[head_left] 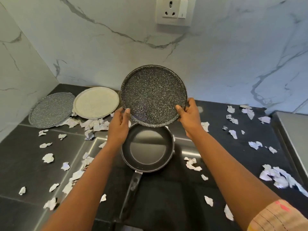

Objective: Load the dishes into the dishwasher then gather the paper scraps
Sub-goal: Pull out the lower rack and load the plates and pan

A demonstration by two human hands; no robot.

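Observation:
A black speckled plate is tilted up above the counter, held at its lower rim by both hands. My left hand grips the lower left edge and my right hand grips the lower right edge. Under the plate a black frying pan sits on the dark counter, its handle pointing toward me. A cream plate and a grey speckled plate lie flat at the back left. Several torn paper scraps are scattered over the counter on both sides.
Marble walls rise behind and to the left, forming a corner at the back left. A wall socket sits high on the back wall. A steel surface edge runs along the far right. A bigger heap of scraps lies at the right.

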